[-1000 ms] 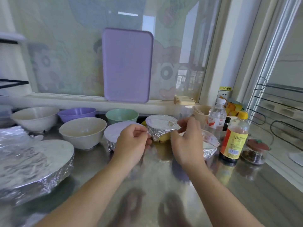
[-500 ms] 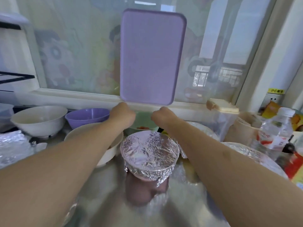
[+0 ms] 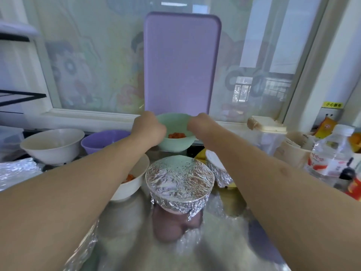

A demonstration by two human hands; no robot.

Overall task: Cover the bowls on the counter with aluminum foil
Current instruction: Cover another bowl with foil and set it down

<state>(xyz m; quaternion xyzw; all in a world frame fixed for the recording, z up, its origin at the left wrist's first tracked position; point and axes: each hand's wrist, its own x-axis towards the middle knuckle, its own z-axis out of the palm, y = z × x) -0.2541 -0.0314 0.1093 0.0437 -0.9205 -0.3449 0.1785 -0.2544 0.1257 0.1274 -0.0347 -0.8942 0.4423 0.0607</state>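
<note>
1. Head view showed the steel table (image 3: 224, 241) carrying a large foil-wrapped dish (image 3: 13, 171) at far left, already covered.
2. Nearest, a round bowl sealed under crinkled aluminium foil (image 3: 179, 178) was done; another foil-wrapped bowl (image 3: 218, 171) sat behind it.
3. Uncovered: white bowl (image 3: 52, 143), purple bowl (image 3: 101, 138), cream bowl (image 3: 132, 184).
4. Left hand (image 3: 148, 130) and right hand (image 3: 201, 124) gripped the mint-green bowl's (image 3: 173, 141) rim, fingers curled, at the table's back, unwrapped.
</note>
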